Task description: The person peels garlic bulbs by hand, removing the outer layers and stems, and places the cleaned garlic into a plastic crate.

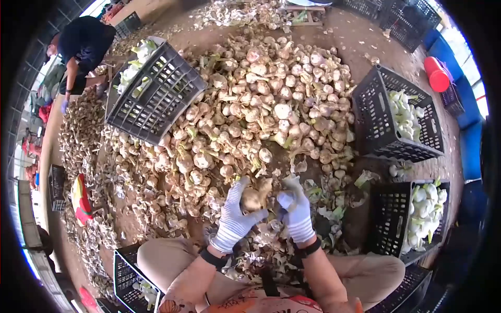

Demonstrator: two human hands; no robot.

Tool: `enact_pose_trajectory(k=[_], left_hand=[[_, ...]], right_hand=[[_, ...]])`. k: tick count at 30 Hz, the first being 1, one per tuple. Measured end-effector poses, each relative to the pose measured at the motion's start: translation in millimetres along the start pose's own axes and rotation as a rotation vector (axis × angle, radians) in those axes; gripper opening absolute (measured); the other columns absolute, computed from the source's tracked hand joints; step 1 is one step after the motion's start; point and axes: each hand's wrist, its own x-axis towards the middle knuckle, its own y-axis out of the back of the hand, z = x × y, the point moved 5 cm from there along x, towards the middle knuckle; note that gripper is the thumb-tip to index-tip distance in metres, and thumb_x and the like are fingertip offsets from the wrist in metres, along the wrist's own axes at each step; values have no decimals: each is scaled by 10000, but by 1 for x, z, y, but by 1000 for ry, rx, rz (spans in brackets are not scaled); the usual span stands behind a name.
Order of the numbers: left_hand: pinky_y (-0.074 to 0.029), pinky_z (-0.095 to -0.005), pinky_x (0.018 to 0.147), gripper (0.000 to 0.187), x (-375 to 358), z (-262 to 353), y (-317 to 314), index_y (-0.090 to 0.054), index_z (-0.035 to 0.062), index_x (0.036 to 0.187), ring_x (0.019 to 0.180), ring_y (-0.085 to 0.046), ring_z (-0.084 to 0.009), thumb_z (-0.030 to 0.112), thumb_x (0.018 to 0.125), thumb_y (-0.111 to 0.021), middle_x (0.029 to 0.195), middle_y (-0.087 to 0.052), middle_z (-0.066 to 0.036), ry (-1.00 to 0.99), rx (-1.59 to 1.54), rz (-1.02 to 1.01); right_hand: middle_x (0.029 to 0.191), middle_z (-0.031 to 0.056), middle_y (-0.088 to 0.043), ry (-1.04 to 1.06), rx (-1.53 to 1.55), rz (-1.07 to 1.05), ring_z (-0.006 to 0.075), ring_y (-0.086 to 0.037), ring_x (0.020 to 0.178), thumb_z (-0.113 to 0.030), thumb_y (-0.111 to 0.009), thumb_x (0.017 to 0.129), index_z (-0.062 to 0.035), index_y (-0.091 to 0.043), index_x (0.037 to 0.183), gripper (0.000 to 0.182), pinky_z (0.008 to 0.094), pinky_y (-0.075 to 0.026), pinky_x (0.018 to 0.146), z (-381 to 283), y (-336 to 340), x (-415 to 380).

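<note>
My left hand (pixel 236 218), in a striped white glove, is closed around a brown garlic bulb (pixel 252 199) in front of my crossed legs. Close to its right, my right hand (pixel 296 208), gloved the same way, has its fingers curled; whatever they hold is too small to name. The large heap of unpeeled garlic (pixel 282 111) spreads beyond both hands. Loose skins and leaf scraps (pixel 261 245) lie beneath my hands and near my lap.
Black crates with whitish garlic stand at right (pixel 370 112), lower right (pixel 386 214) and lower left (pixel 125 276). Another crate (pixel 162 88) tilts at upper left, near a bending person (pixel 86 44). A red container (pixel 436 74) stands at far right.
</note>
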Motion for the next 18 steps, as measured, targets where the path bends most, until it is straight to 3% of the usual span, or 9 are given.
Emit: enact_pose_trajectory(k=[2, 3, 4, 5, 6, 7, 8, 10, 18], left_hand=[[-482, -365, 847, 845, -12, 19, -5, -411, -10, 1290, 1010, -554, -281, 145, 581, -842, 1152, -518, -152, -451, 514, 10], [-492, -406, 801, 797, -19, 32, -9, -454, 32, 1266, 974, -555, -338, 139, 568, -825, 1118, -506, -179, -492, 608, -5], [-492, -406, 801, 797, -22, 31, -9, -454, 32, 1266, 974, -555, -338, 139, 568, -825, 1118, -506, -179, -498, 600, -7], [-493, -417, 778, 759, -27, 32, -12, -481, 54, 1248, 953, -551, -352, 125, 566, -807, 1096, -500, -177, -596, 714, -41], [-495, -427, 755, 724, -32, 31, -14, -508, 77, 1231, 932, -547, -366, 111, 564, -789, 1075, -494, -175, -693, 829, -73], [-494, -426, 729, 630, -35, 31, -13, -548, 108, 1207, 895, -543, -362, 78, 605, -730, 1038, -483, -161, -808, 833, -64], [-494, -426, 729, 630, -37, 30, -10, -548, 108, 1207, 895, -543, -362, 78, 605, -730, 1038, -483, -161, -812, 830, -62], [-504, -408, 786, 672, -44, 27, -14, -478, 166, 1295, 1003, -506, -353, 63, 658, -668, 1129, -441, -163, -914, 1013, -143], [-502, -418, 781, 603, -58, 28, -19, -494, 91, 1267, 984, -489, -348, 30, 678, -610, 1095, -430, -145, -1079, 1068, -168]], right_hand=[[1044, 74, -582, -229, 126, 21, 151, -582, 886, -164, -654, 843, 25, -488, 1201, 437, 271, -501, 748, -2, -2, -5], [974, 61, -592, -227, 42, 13, 132, -584, 819, -188, -644, 851, 27, -490, 1201, 438, 252, -492, 684, -3, -7, -5], [904, 48, -603, -225, -43, 1, 113, -585, 751, -212, -634, 859, 28, -492, 1201, 441, 233, -484, 621, -7, -12, -5], [783, 24, -596, -372, 3, -61, 79, -549, 589, -213, -613, 868, 33, -505, 1188, 418, 207, -432, 489, -10, -15, -12], [783, 24, -596, -369, -3, -62, 79, -549, 589, -213, -613, 868, 33, -505, 1188, 418, 207, -432, 489, -9, -16, -15], [726, -1, -558, -356, -27, -61, 72, -489, 511, -200, -613, 871, 14, -509, 1186, 395, 207, -371, 435, -6, -15, -18], [668, -26, -520, -342, -50, -58, 64, -429, 432, -186, -613, 874, -6, -512, 1185, 374, 208, -310, 381, -4, -16, -20], [657, -21, -518, -393, -58, -32, 69, -428, 427, -132, -611, 863, -11, -517, 1164, 338, 208, -301, 372, -7, -20, -25], [680, 51, -571, -363, 96, 26, 131, -531, 480, -98, -535, 876, 30, -520, 1113, 270, 250, -429, 421, -9, -16, -43]])
